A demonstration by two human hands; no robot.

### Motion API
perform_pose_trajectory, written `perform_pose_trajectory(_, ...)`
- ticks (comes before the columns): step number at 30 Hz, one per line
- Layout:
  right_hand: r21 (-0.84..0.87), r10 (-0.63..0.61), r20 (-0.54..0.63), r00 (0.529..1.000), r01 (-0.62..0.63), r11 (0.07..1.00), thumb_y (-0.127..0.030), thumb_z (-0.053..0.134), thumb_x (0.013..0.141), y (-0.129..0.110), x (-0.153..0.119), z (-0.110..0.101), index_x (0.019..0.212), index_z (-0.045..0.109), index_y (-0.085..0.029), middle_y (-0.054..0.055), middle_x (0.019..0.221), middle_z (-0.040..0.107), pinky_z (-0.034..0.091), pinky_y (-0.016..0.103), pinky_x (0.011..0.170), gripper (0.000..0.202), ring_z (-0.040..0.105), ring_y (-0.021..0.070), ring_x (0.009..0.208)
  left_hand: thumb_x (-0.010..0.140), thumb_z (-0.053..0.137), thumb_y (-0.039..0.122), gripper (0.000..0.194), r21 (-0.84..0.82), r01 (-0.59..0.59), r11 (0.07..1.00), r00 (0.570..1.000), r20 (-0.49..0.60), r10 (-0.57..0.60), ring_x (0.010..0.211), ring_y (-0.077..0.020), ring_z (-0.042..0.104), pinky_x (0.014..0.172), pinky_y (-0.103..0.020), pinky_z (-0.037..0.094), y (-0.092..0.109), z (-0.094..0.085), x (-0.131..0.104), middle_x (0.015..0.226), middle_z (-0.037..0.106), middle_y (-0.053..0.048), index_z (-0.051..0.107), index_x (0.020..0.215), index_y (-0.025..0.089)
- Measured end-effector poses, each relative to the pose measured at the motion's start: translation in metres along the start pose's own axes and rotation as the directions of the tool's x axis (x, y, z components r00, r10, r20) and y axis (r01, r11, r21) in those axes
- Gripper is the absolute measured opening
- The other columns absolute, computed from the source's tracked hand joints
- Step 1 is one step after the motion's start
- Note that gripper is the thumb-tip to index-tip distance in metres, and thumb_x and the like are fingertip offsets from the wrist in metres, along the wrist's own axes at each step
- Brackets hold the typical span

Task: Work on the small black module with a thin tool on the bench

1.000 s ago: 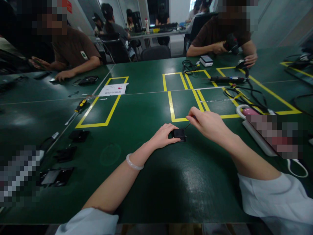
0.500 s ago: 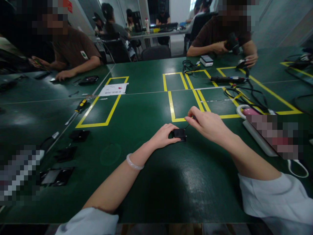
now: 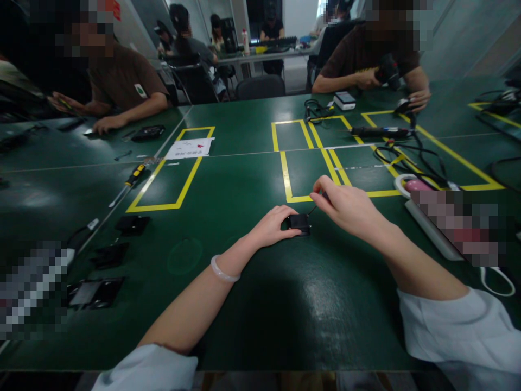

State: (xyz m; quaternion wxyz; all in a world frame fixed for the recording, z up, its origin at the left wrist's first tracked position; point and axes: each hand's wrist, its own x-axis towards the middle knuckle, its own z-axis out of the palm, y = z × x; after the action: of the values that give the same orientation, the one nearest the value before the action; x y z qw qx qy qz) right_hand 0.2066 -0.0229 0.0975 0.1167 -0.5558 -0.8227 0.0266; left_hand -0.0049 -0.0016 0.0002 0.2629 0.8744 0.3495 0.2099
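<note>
The left hand (image 3: 272, 227) is closed round the left end of a black block (image 3: 300, 224), its thumb along the near side and its fingers over the far side, pressing it to the table (image 3: 236, 336). The right hand (image 3: 344, 205) pinches a thin dark tool (image 3: 312, 209) between thumb and curled fingers; the shaft slants down to the block's far right corner. The block lies flat, just beyond the middle of the near tabletop and short of the yellow tape (image 3: 287, 187).

The step in hand looks like working the tool at that corner, perhaps turning a small fastener. The next move seems to call for a firm left hold, so that the block does not twist, and for the tip to stay in line as the right fingers turn or lift.

The tip is too small to make out: whether it sits in a screw, a hole or only against the edge, I cannot tell. The right fingers hide the tool's upper end, and the left hand covers the block's left end. A tiny bright spot on the block's right edge is unclear too.

Further out, three black parts (image 3: 132, 224) lie in a row at left, their details lost in the dark, with a screwdriver (image 3: 135, 176) beyond them. At right, a pink thing (image 3: 451, 222) is blurred out.
</note>
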Motion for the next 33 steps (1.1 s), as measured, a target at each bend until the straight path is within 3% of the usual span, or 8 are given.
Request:
perform_pose_trajectory(5, -0.076, 0.022, 0.02, 1.0, -0.02, 0.997, -0.041, 0.029, 0.097, -0.0001, 0.0007, 0.0006, 0.102, 0.052, -0.021, 0.005, 0.076, 0.067, 0.025, 0.027, 0.055, 0.031, 0.06, 0.0205, 0.066, 0.085, 0.062, 0.047, 0.04, -0.001, 0.011, 1.0, 1.0, 0.002, -0.011, 0.104, -0.0241, 0.054, 0.091, -0.037, 0.043, -0.0002, 0.0001, 0.0005, 0.111, 0.061, -0.007, 0.056, 0.114, 0.021)
perform_pose_trajectory(9, -0.021, 0.016, -0.003, 1.0, -0.016, 1.0, -0.034, 0.03, 0.096, -0.0001, 0.0, 0.0005, 0.108, 0.05, -0.019, 0.005, 0.077, 0.068, 0.026, 0.027, 0.054, 0.027, 0.06, 0.0199, 0.065, 0.084, 0.063, 0.047, 0.039, -0.007, 0.018, 1.0, 1.0, 0.005, -0.018, 0.104, -0.0238, 0.054, 0.091, -0.036, 0.043, 0.0, -0.0003, 0.0006, 0.11, 0.061, -0.007, 0.057, 0.114, 0.021)
perform_pose_trajectory(16, -0.028, 0.01, 0.011, 1.0, -0.009, 1.0, -0.045, 0.033, 0.095, 0.0031, 0.0014, 0.0007, 0.098, 0.052, -0.022, 0.003, 0.073, 0.066, 0.025, 0.026, 0.054, 0.03, 0.059, 0.0194, 0.065, 0.085, 0.062, 0.047, 0.039, -0.003, 0.008, 1.0, 1.0, -0.002, -0.008, 0.103, -0.0234, 0.054, 0.09, -0.035, 0.043, -0.0004, 0.0002, 0.0, 0.11, 0.06, -0.007, 0.057, 0.114, 0.021)
perform_pose_trajectory(24, 0.004, 0.002, -0.006, 1.0, -0.002, 1.0, -0.033, 0.033, 0.095, 0.0017, -0.0003, -0.0002, 0.105, 0.049, -0.02, 0.003, 0.075, 0.066, 0.026, 0.027, 0.054, 0.023, 0.058, 0.0183, 0.063, 0.085, 0.062, 0.048, 0.04, -0.009, 0.01, 1.0, 1.0, -0.005, -0.01, 0.103, -0.0233, 0.054, 0.091, -0.035, 0.042, -0.0004, 0.0003, 0.0, 0.11, 0.061, -0.007, 0.056, 0.114, 0.021)
perform_pose_trajectory(30, -0.007, 0.01, 0.003, 1.0, -0.01, 1.0, -0.043, 0.034, 0.095, 0.0029, 0.0006, 0.0005, 0.1, 0.05, -0.022, 0.002, 0.073, 0.065, 0.027, 0.026, 0.055, 0.027, 0.058, 0.0188, 0.065, 0.084, 0.063, 0.047, 0.04, -0.018, 0.009, 1.0, 1.0, -0.002, -0.009, 0.104, -0.0241, 0.054, 0.09, -0.036, 0.043, -0.0017, 0.0004, -0.0002, 0.11, 0.06, -0.007, 0.057, 0.114, 0.02)
perform_pose_trajectory(33, -0.033, 0.019, 0.017, 1.0, -0.019, 0.999, -0.04, 0.034, 0.095, 0.0041, 0.001, 0.0017, 0.1, 0.051, -0.021, 0.003, 0.073, 0.065, 0.027, 0.026, 0.055, 0.026, 0.059, 0.0193, 0.065, 0.085, 0.062, 0.047, 0.04, -0.016, 0.003, 1.0, 1.0, 0.001, -0.003, 0.103, -0.0236, 0.054, 0.09, -0.035, 0.043, -0.0015, 0.0003, 0.0, 0.111, 0.06, -0.007, 0.056, 0.114, 0.02)
